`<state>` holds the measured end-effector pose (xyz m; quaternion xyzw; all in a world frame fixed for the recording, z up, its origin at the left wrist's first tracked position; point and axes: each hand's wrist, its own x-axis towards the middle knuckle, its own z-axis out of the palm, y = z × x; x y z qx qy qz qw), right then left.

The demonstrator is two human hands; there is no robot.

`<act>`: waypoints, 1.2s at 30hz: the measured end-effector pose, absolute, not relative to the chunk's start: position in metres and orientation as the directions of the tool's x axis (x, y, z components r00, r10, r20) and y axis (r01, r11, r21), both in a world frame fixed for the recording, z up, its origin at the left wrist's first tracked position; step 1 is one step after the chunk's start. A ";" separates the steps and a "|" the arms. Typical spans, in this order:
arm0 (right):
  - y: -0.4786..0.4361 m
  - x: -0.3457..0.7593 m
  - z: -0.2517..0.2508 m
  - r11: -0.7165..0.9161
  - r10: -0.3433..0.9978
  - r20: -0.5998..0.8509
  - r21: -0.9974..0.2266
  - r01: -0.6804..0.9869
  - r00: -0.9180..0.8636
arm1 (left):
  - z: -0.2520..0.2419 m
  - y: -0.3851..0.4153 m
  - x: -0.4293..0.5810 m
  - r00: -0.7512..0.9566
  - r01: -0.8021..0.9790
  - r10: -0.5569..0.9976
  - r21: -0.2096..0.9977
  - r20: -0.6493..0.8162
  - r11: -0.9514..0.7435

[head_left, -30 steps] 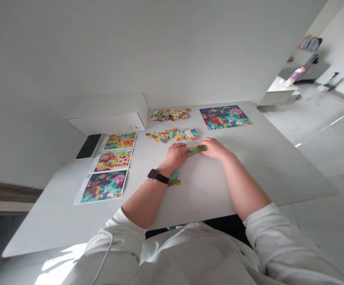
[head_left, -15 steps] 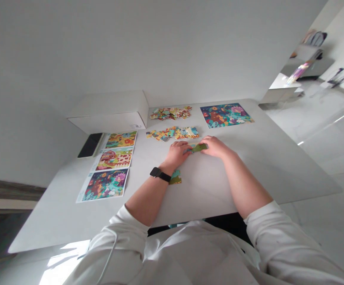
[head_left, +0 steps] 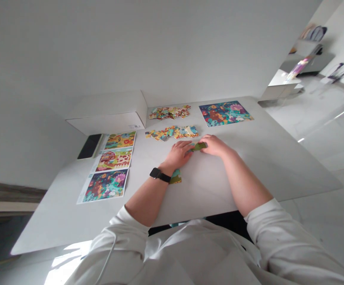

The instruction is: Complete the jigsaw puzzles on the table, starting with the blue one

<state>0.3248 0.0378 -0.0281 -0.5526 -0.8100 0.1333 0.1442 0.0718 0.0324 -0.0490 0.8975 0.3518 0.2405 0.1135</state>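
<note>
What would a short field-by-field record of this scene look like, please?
Left hand: fingers on green puzzle pieces; black watch on wrist
Right hand: fingers on the same pieces, opposite side
Grip: too small to tell
By left wrist: loose piece
Beyond hands: near pile of pieces, far pile, finished puzzle
Left side: three picture sheets, white box, dark phone
Surface: white table

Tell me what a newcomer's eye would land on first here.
The hands come first: the left hand and right hand meet on a green puzzle piece at the middle of the table. Just behind them lie heaps of loose pieces, with a finished puzzle at the far right. Three picture cards line the left side, in front of a white box.
</note>
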 end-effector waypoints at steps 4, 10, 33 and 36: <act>0.037 0.324 -0.026 0.343 0.938 0.086 -0.384 0.857 -0.336 | -0.047 0.032 0.071 0.674 0.541 0.658 0.382 0.334 -0.749; 0.036 0.324 -0.025 0.349 0.935 0.081 -0.369 0.861 -0.344 | -0.047 0.032 0.071 0.688 0.536 0.651 0.379 0.322 -0.754; 0.032 0.319 -0.022 0.263 0.965 0.066 -0.299 0.917 -0.255 | -0.041 0.022 0.080 0.706 0.619 0.681 0.299 0.194 -0.727; 0.034 0.320 -0.024 0.247 0.969 0.059 -0.301 0.921 -0.240 | -0.037 0.021 0.078 0.703 0.596 0.671 0.320 0.235 -0.737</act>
